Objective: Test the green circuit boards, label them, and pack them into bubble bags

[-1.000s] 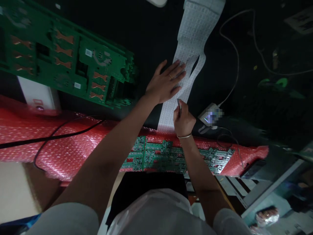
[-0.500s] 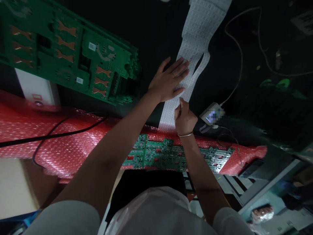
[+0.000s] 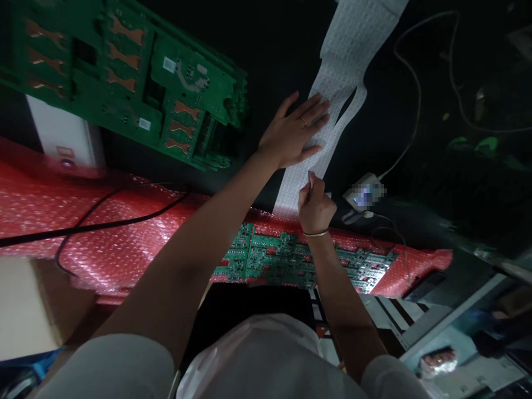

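Left hand (image 3: 293,133) lies flat, fingers spread and released, pressing on the long white strip of small printed labels (image 3: 332,100), which runs from 1 o'clock at the top edge down toward centre across a dark, nearly black work surface (image 3: 270,44). Right hand (image 3: 316,202), just at 5 o'clock of the left, is clenched around a thin grey tool (image 3: 310,178) whose tip touches the strip's near end; whether the tool is tweezers or a blade cannot be told.

At 10 o'clock, a large green bare circuit panel with copper pads (image 3: 124,72) leans over a white box with a red mark (image 3: 62,144). Across the near edge lies a sheet of red bubble wrap (image 3: 103,244), crossed by a black cable (image 3: 91,224) at 9 o'clock. On it, at 6 o'clock of the hands, rests a green populated circuit board panel (image 3: 291,263). At 3 o'clock of the right hand sits a small white device with a lit screen (image 3: 364,194), joined to a pale cord (image 3: 411,94) curving toward 1 o'clock. Lighting is dim; grey metal framing (image 3: 436,327) shows at 4 o'clock.
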{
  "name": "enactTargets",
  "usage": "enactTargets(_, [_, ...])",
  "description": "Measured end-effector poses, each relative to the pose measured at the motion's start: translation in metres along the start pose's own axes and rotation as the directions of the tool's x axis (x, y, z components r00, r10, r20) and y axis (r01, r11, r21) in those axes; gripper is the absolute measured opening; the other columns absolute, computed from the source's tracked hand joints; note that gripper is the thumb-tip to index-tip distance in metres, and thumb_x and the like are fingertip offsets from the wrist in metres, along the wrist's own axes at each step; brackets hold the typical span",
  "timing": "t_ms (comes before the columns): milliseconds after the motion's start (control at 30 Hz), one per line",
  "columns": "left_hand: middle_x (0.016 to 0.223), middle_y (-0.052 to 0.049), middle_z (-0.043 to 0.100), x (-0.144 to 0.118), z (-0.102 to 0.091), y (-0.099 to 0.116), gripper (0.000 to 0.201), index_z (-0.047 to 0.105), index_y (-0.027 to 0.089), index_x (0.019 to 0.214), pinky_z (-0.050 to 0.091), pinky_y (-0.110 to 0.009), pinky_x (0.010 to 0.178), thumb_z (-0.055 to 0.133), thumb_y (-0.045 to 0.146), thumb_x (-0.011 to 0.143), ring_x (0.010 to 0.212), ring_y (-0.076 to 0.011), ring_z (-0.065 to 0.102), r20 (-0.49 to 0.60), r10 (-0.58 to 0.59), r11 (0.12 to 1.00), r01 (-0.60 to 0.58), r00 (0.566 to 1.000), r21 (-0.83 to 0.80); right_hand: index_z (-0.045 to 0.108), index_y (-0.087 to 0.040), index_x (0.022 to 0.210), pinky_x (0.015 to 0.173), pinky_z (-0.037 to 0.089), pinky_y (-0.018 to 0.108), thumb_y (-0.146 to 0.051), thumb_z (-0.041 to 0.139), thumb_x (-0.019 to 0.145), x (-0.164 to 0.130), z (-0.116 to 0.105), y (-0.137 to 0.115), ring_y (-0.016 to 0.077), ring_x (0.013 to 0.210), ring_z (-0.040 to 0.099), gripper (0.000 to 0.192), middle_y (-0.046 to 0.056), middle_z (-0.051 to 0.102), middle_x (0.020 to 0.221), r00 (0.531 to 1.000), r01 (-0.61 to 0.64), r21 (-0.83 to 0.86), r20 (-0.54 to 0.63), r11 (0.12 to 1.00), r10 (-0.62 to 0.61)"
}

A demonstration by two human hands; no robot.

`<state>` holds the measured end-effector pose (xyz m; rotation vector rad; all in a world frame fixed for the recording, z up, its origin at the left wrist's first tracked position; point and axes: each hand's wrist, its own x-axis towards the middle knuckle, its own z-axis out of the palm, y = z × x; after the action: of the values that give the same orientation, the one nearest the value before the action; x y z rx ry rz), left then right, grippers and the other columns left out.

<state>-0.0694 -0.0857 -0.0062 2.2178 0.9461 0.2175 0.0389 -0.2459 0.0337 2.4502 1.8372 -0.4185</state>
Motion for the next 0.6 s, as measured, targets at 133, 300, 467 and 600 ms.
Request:
enactTargets(133, [0.166,0.017,0.017,-0.001,-0.002,0.000,0.067,0.025,0.042,0.160,-0.008,-0.044,0.131,0.038,0.053,0.096,0.158,-0.0196,-0.002,0.028,-0.023,1.000,0.023,0.999,0.001,0.063,-0.012,0.133,0.055,0.041,0.027,-0.028,0.034,0.103,-0.005,0.001,0.001,0.0148,0.060,0.064,0.044,0.009,0.072,0.083,1.000,-0.018,0.038,0.004,0.999,0.017])
enactTargets(300, [0.167,0.012,0.015,-0.002,-0.003,0.002,0.065,0.029,0.036,0.160,-0.004,-0.045,0.132,0.037,0.050,0.098,0.158,-0.0204,0.005,-0.006,0.015,0.998,-0.014,1.000,0.061,0.063,-0.010,0.132,0.054,0.041,0.028,-0.030,0.035,0.102,-0.012,0.002,0.001,0.0156,0.058,0.061,0.045,0.008,0.068,0.075,0.999,-0.041,0.083,0.007,0.996,0.040])
enactTargets(467, [0.168,0.005,0.018,-0.003,-0.005,0.004,0.064,0.034,0.028,0.159,0.002,-0.049,0.132,0.038,0.046,0.098,0.158,-0.0212,0.010,-0.025,0.039,0.993,-0.036,0.999,0.110,0.066,-0.012,0.126,0.051,0.040,0.027,-0.030,0.035,0.102,-0.020,0.006,0.001,0.0139,0.054,0.058,0.043,0.006,0.067,0.071,0.997,-0.007,0.123,-0.072,0.992,0.016])
enactTargets(600, [0.166,0.009,0.022,-0.003,-0.005,0.004,0.065,0.031,0.035,0.160,0.003,-0.050,0.132,0.041,0.046,0.097,0.158,-0.0219,0.010,-0.024,0.021,0.996,-0.019,0.999,0.085,0.068,-0.013,0.123,0.050,0.040,0.027,-0.031,0.036,0.101,-0.021,0.008,0.001,0.0137,0.052,0.058,0.043,0.005,0.067,0.069,0.995,-0.003,0.146,-0.097,0.989,0.017])
